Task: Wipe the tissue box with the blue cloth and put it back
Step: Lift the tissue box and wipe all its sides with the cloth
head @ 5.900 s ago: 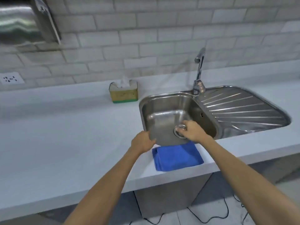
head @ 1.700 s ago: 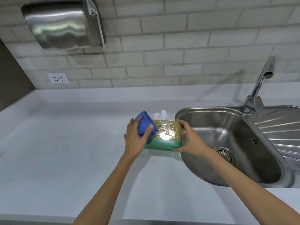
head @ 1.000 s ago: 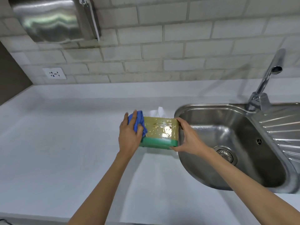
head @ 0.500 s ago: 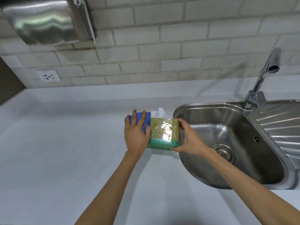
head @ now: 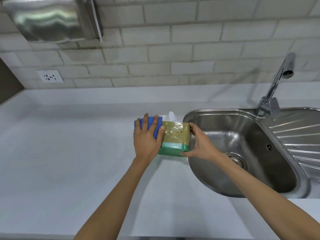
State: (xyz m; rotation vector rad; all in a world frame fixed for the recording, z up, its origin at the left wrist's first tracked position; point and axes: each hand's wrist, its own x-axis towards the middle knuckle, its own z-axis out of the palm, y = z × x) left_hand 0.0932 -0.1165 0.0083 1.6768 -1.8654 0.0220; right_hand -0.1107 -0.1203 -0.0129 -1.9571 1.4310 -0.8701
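The tissue box is olive-yellow with a green base and shiny wrap, and a white tissue sticks out of its top. It is tilted so its front face turns up toward me, just left of the sink. My right hand grips its right end. My left hand presses the folded blue cloth flat against the box's left end, covering that side.
A steel sink with a drainboard and tall tap lies to the right. A steel dispenser hangs on the tiled wall at upper left, and a wall socket sits below it. The white counter stretches left.
My left hand with the blue cloth has slid across the box's left part, from wrapped round the corner to pressed flat on it. My right hand has kept its grip.
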